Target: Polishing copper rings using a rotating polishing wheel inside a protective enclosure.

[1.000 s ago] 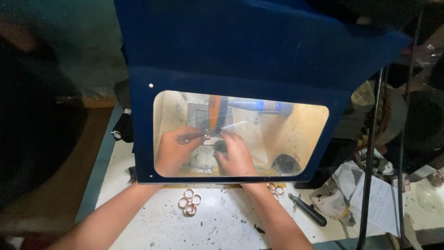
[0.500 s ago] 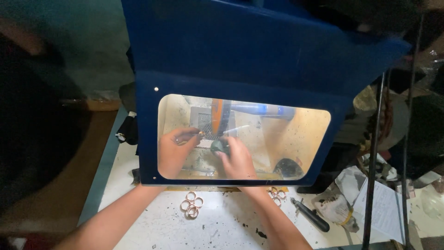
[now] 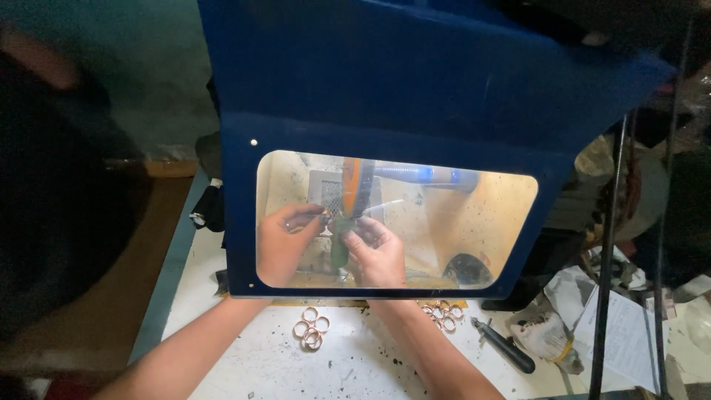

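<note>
Warm glow behind window, dim blurred surroundings

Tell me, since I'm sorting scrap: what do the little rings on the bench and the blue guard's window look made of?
The rings look like copper or brass: warm, shiny metal. The window seems clear plastic or glass, since both hands show through it.

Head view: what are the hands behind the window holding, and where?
The left hand pinches a small ring-like piece at its fingertips. The right hand grips a dark green tool; the exact spot cannot be told.
</note>
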